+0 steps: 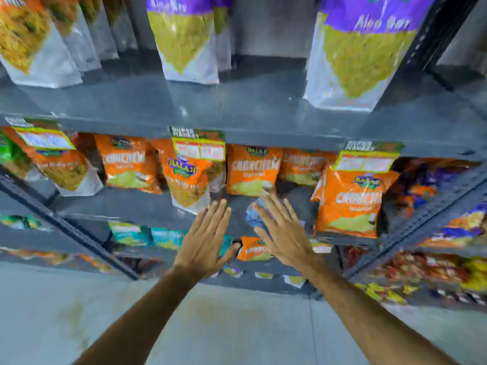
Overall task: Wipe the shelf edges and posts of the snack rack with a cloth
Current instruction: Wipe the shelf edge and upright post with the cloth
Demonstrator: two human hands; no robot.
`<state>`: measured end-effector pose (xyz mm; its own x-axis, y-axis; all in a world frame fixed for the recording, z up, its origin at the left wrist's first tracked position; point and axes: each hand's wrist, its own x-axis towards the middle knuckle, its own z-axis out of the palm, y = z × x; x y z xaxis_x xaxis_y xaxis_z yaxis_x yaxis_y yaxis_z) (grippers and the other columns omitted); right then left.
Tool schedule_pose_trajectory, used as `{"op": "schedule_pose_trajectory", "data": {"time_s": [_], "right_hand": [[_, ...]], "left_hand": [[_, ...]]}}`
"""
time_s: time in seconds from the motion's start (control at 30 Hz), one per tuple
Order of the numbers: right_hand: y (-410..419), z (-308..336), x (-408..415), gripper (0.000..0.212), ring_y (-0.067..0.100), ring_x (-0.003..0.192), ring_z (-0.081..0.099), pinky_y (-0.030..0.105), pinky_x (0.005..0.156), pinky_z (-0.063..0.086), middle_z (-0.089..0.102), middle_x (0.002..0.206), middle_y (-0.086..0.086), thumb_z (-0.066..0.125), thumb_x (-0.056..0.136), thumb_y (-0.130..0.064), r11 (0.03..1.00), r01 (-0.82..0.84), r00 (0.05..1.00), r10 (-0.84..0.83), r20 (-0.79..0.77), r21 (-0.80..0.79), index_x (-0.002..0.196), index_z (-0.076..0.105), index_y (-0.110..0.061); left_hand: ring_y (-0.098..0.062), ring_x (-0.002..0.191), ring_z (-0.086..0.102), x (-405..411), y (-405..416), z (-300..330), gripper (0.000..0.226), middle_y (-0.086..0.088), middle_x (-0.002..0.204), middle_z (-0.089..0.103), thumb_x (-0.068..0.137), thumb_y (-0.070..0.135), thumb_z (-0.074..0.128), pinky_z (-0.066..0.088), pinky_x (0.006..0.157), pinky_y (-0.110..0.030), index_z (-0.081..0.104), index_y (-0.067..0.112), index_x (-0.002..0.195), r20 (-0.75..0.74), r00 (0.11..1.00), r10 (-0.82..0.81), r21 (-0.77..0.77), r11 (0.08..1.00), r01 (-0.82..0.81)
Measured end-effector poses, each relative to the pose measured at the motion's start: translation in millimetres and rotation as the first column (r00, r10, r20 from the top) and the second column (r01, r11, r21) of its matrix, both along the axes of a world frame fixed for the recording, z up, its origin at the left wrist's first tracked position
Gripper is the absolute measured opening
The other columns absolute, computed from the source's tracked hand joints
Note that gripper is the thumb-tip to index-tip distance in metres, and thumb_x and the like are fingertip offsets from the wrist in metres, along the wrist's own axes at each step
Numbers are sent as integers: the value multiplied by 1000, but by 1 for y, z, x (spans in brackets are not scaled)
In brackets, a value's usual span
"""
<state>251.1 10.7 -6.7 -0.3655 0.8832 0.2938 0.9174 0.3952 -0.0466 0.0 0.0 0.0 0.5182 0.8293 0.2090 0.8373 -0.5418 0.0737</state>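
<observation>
A dark grey snack rack fills the view. A crumpled blue cloth (253, 215) rests on the middle shelf (137, 204) in a gap between orange snack bags. My right hand (283, 234) lies flat over it with fingers spread, and the cloth is bunched between thumb and forefinger. My left hand (208, 239) hovers just left of it, fingers apart and holding nothing, over the shelf's front edge. The upper shelf edge (276, 137) carries price tags. A left post (68, 227) and a right post (427, 217) run diagonally.
Orange Crunchex bags (350, 204) stand close on the right of the cloth and a tall namkeen pouch (189, 180) on the left. Purple-topped pouches (358, 54) sit on the upper shelf. Lower shelves hold more packets. A grey floor (237, 325) lies below.
</observation>
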Motion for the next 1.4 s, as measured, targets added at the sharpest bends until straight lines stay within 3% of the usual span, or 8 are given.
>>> {"op": "schedule_pose_trajectory", "data": {"time_s": [0.37,0.57,0.67,0.77,1.03,1.2,1.3,1.4], "right_hand": [[70,-105,11,51,28,151,29,52,117,32,28,165,2,29,101,-57,961,108,993,-116,-18,-253,150,32,-44],[75,-113,7,34,19,131,58,36,102,52,65,137,1,67,94,-32,989,74,968,-103,-230,-131,128,67,-35],[70,-101,3,36,16,113,69,29,80,59,69,130,-4,71,90,-28,980,108,973,-139,-186,-170,124,68,-38],[58,-71,-5,37,18,104,72,31,69,59,70,129,-8,69,91,-26,972,88,958,-143,-249,-219,125,67,-39],[29,15,-87,41,2,112,65,23,89,55,66,128,-16,66,93,-12,952,-247,798,95,-595,-178,126,68,-35],[36,64,-178,34,0,116,64,20,93,53,64,133,-15,59,96,-25,926,-362,751,218,-624,-111,126,65,-41],[41,90,-246,40,-16,116,56,5,98,41,60,130,-18,65,95,-14,910,-415,732,317,-603,-26,125,67,-39],[47,120,-322,42,1,125,58,15,104,44,61,139,-11,65,96,-18,907,-418,709,359,-606,48,130,62,-43]], "left_hand": [[-32,158,29,14,68,-122,86,-18,169,32,106,67,20,26,129,-51,34,1,160,-116,991,63,-169,982,-82],[-28,163,10,17,69,-133,91,-11,176,11,103,73,13,9,134,-49,13,7,166,-174,980,98,-206,969,-133],[-29,163,9,15,60,-117,95,-12,175,7,100,74,0,8,134,-48,11,6,166,-144,985,94,-242,962,-127],[-29,163,12,1,39,-89,89,-13,174,10,105,69,9,9,133,-48,19,5,165,-103,986,131,-175,973,-148],[-24,164,1,-96,-6,11,83,-12,176,5,108,63,26,7,133,-47,10,6,167,-55,954,293,35,956,-292],[-26,164,3,-190,-11,70,84,-13,176,3,108,63,28,7,132,-47,8,5,166,-42,919,391,189,907,-377],[-27,164,0,-256,-5,100,86,-14,176,1,108,61,32,10,132,-49,6,5,166,-29,908,417,265,879,-396],[-28,164,2,-324,9,134,83,-16,176,5,107,57,34,18,131,-53,12,2,165,5,914,405,340,859,-382]]}}
